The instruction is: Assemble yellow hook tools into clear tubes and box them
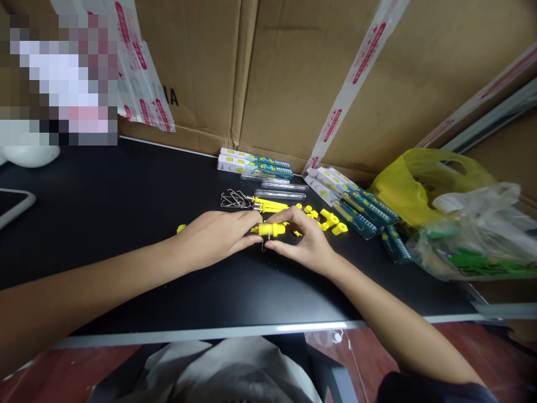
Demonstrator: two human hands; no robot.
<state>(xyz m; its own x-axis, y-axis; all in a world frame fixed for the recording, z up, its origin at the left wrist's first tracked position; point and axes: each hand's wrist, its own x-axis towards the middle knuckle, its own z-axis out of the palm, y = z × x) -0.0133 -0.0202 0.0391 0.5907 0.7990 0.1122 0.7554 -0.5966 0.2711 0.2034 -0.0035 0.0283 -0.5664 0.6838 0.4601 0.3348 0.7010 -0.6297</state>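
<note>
My left hand (222, 235) and my right hand (304, 238) meet over the near middle of the black table. Between them is a yellow plastic cap (272, 229) with a collar and a small metal ring (264, 243) below it. Fingers of the right hand close around its right end. The left thumb and fingers pinch at its left end, where a thin yellow piece shows; the rest is hidden by the fingers. Just behind lie yellow rods with wire hooks (235, 198). Several loose yellow caps (331, 218) are scattered beyond the right hand.
Clear plastic tubes (280, 195) lie behind the rods, near stacked printed boxes (254, 163). More boxes (352, 204) lean at the right, beside a yellow bag (403, 179) and a clear plastic bag (482, 240). Taped cardboard (285, 84) walls the back.
</note>
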